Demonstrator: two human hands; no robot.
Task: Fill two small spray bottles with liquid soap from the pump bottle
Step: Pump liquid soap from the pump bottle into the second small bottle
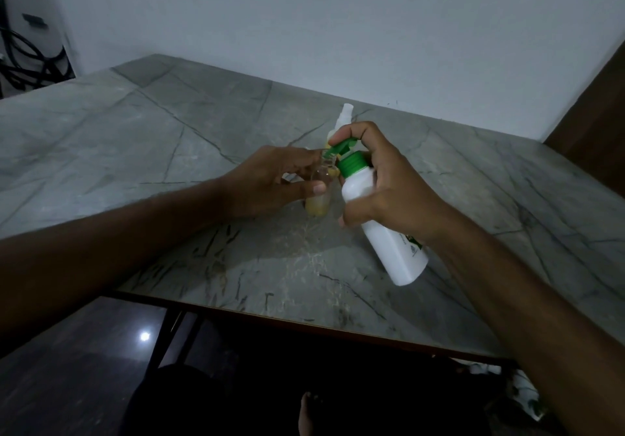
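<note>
My right hand [389, 185] grips a white pump bottle [382, 229] with a green collar and pump head. The bottle is tilted to the left, and my forefinger lies on the pump head. Its green nozzle sits at the open mouth of a small clear spray bottle [319, 204], which stands on the table and holds yellowish soap in its lower part. My left hand [270, 182] holds that small bottle between thumb and fingers. Behind the two hands stands a second small spray bottle [343, 119] with its white sprayer cap on, yellow liquid showing at its base.
The grey marble-patterned table [169, 151] reaches a white wall at the back. A brown wooden panel [598, 131] rises at the right. The table's front edge lies just below my forearms. Dark cables [30, 60] hang at far left.
</note>
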